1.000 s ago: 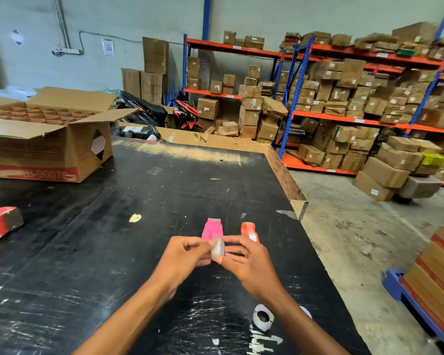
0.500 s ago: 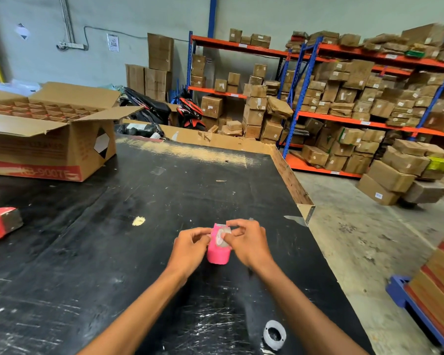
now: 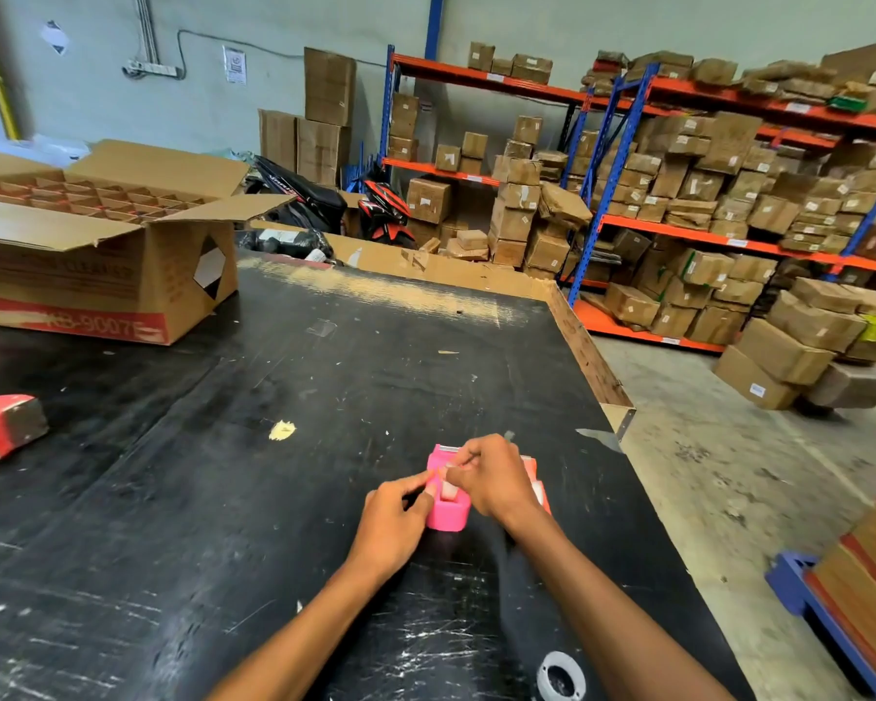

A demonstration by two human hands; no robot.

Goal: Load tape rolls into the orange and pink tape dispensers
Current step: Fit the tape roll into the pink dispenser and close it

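Right hand (image 3: pixel 491 478) is pinching thumb and forefinger together on a small pale tape roll (image 3: pixel 448 493), seating it in the open top of the pink dispenser (image 3: pixel 446 513); the grip is clamped on the roll or its loose end, too small to say which. Left hand (image 3: pixel 395 523) is bracing the dispenser's left wall, fingertips pressing against the plastic, more steadying than gripping. Dispenser is sitting on the black tabletop (image 3: pixel 223 498), near its right edge, long axis running away from the person, cutter end pointing to the far side. Orange dispenser (image 3: pixel 539 485) is lying just beside it, mostly hidden behind the right hand. Judging the step as loading the pink one; next move is likely calling for drawing the tape end forward to the cutter. A spare white roll (image 3: pixel 560 675) is waiting at the near edge, probably for the orange one.
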